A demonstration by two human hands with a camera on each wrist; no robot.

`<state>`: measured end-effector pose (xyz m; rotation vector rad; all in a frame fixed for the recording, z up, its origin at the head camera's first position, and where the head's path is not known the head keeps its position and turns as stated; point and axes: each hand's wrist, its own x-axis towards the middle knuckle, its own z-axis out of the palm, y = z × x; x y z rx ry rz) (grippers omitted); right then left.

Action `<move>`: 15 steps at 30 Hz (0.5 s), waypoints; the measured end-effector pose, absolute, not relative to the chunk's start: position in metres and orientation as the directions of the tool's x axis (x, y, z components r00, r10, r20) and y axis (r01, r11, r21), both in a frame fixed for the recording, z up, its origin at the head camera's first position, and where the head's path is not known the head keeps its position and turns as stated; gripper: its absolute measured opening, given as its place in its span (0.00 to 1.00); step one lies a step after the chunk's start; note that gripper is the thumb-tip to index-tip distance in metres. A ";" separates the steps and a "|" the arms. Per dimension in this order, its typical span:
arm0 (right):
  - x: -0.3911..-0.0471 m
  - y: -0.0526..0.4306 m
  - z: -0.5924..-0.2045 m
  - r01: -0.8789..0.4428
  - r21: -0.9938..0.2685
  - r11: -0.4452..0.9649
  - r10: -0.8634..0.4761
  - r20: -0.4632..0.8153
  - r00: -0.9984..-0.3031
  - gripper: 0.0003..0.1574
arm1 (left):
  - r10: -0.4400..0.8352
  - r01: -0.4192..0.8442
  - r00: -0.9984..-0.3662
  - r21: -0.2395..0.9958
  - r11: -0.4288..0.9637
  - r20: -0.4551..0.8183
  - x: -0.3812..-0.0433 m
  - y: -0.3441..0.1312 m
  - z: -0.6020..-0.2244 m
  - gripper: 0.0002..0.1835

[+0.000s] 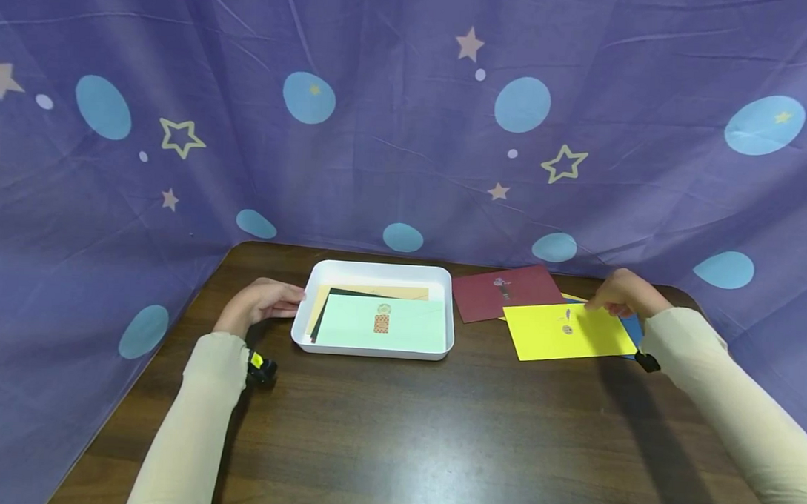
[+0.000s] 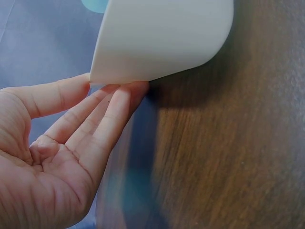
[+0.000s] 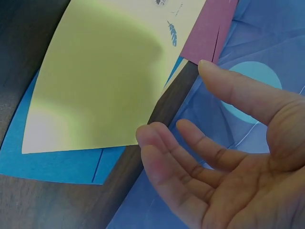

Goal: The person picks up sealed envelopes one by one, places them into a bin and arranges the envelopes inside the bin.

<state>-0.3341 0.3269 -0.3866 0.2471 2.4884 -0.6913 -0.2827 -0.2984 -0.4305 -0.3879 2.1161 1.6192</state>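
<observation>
My left hand point(image 1: 260, 304) is at the left end of a white tray point(image 1: 373, 352), its fairly straight fingers touching the outer wall and the thumb tip at the rim in the left wrist view. Inside the tray lie a mint-green envelope point(image 1: 348, 320), a dark one and a cream one point(image 1: 415, 292), overlapping. On the right, my right hand point(image 1: 627, 292) hovers by the upper right edge of a yellow envelope point(image 1: 547, 338). In the right wrist view its thumb and loosely bent fingers are spread apart, fingertips right at the envelope's corner, with nothing pinched between them.
Under the yellow envelope a blue envelope point(image 3: 57, 167) sticks out, and a cream edge shows. Beside the tray lies a dark red envelope point(image 1: 529, 290). Everything rests on a brown wooden table point(image 1: 397, 430), with a purple patterned curtain point(image 1: 393, 170) right behind its far edge.
</observation>
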 end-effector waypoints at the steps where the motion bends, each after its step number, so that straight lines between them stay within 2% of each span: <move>1: -0.334 0.328 -0.387 0.319 -0.436 0.842 0.031 -0.551 -0.834 0.23 | 0.046 -0.477 -0.861 0.835 0.272 -0.507 -0.283 -0.299 -0.430 0.29; 8: -0.334 0.333 -0.393 0.351 -0.484 0.801 0.033 -0.551 -0.834 0.30 | 0.031 -0.488 -0.857 0.829 0.274 -0.515 -0.284 -0.298 -0.429 0.29; 15: -0.337 0.340 -0.403 0.417 -0.484 0.769 0.083 -0.572 -0.816 0.33 | 0.031 -0.493 -0.854 0.827 0.271 -0.519 -0.284 -0.298 -0.431 0.29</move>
